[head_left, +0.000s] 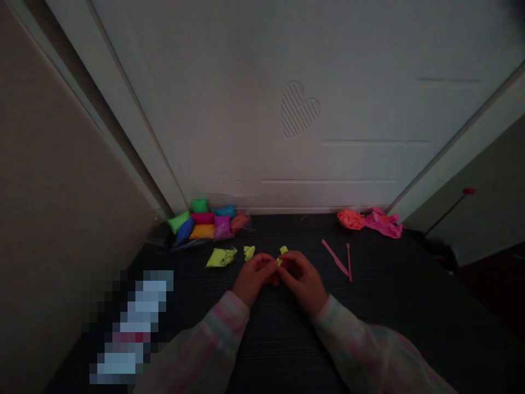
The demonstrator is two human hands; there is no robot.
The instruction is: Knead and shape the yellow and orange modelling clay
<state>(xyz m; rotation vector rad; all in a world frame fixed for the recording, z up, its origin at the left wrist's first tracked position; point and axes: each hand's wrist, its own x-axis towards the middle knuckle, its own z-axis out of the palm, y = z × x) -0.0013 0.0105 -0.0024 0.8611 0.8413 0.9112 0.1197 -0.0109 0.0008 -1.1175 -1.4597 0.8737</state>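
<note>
My left hand (255, 278) and my right hand (304, 280) meet fingertip to fingertip above the dark table. Pinched between them is a small piece of yellow clay (279, 261), mostly covered by the fingers. Just past the right fingers another yellow lump (283, 250) shows; whether it is joined to the pinched piece I cannot tell. A crumpled yellow bit (248, 252) lies on the table beyond my left hand. To its left rests an opened-looking yellow clay packet (220, 258).
Several coloured clay packets (203, 231) in clear wrap sit at the back left. Two pink modelling tools (336, 260) lie right of my hands. An orange ruffled clay shape (350, 219) and a pink crumpled piece (384, 222) are at the back right. A white panel (246, 109) stands behind the table (279, 350).
</note>
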